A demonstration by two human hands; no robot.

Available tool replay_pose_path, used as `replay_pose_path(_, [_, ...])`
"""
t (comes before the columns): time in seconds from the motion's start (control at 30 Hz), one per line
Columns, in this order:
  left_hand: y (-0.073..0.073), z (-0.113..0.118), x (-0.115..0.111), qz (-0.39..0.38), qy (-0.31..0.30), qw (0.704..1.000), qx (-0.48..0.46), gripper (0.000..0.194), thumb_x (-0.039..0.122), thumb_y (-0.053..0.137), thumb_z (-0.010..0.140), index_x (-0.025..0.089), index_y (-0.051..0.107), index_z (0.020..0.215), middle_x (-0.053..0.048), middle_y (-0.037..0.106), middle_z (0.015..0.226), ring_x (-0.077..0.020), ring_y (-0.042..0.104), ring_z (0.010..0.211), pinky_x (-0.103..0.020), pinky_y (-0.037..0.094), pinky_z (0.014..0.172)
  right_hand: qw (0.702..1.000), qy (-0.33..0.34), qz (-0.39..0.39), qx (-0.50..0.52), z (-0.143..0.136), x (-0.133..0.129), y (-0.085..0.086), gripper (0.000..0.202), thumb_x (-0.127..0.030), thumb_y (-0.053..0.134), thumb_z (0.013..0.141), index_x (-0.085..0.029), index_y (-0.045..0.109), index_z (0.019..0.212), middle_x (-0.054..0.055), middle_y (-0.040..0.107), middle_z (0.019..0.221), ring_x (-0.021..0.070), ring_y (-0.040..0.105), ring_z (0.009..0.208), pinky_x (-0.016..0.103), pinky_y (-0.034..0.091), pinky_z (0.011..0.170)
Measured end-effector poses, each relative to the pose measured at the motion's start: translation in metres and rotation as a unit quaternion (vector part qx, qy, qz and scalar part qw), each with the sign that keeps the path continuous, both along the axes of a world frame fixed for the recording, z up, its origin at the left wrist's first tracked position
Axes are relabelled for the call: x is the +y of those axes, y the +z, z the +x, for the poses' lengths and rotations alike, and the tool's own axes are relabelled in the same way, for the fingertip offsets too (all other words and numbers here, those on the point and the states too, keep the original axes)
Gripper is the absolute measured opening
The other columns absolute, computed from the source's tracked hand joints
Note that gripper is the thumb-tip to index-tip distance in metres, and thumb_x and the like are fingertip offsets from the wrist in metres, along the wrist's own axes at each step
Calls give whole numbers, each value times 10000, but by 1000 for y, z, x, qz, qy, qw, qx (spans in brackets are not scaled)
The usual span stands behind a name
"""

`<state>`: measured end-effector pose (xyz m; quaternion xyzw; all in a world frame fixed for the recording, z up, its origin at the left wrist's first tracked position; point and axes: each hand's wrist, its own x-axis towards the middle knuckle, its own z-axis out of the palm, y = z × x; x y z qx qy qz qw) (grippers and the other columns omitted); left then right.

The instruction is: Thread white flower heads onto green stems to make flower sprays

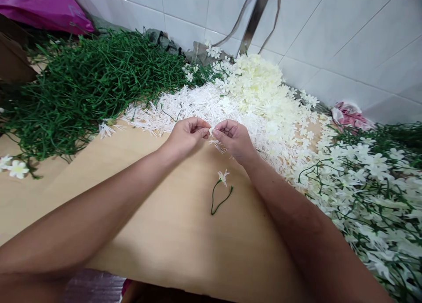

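Note:
My left hand (pixel 188 135) and my right hand (pixel 234 139) meet above the cardboard, each in a pinch. Between their fingertips is a small white artificial flower piece (pixel 211 131), partly hidden by the fingers. Thin white stamen pieces (pixel 218 146) show just below the right fingertips. Nearer to me on the board lies a bent green stem (pixel 213 206) carrying one white flower (pixel 223 177). Behind both hands spreads a pile of white stamen pieces (pixel 191 103).
Cardboard (pixel 148 232) covers the work surface. Green plastic stems (pixel 99 74) are heaped at the left, cream flower heads (pixel 260 83) at the back. Stemmed white flowers (pixel 372 197) crowd the right side. A tiled wall (pixel 329 39) closes off the back; a pink bag (pixel 42 6) sits far left.

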<state>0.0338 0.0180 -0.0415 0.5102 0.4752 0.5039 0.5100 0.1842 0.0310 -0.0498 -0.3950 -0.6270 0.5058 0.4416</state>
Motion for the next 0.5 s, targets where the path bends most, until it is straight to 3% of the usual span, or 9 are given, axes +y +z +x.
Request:
replay_pose_path(0.2, [1,-1,1,14,-16,1000,-1,109,48,596,712,144,576,664,18,580,593,-91,546,587,-248,441,652,997,-30,63,-29,-3,-4,3,242,-330,691,720,-206,505,813,-31,556,700,89,545,657,252,469,637])
replay_pose_path(0.3, [3,0,-2,-7,-17,999,-26,122,55,585,720,149,547,653,21,573,582,-85,546,575,-234,430,627,997,-10,67,-27,-3,-5,2,263,-306,683,732,-213,516,913,-28,548,740,91,565,686,255,490,673])
replay_pose_path(0.5, [4,2,-5,-42,-35,998,-19,73,143,565,753,149,533,688,13,562,598,-88,536,577,-223,378,578,978,-45,191,-69,-1,-3,-1,204,-371,659,761,-195,555,755,-2,531,784,106,538,733,267,477,653])
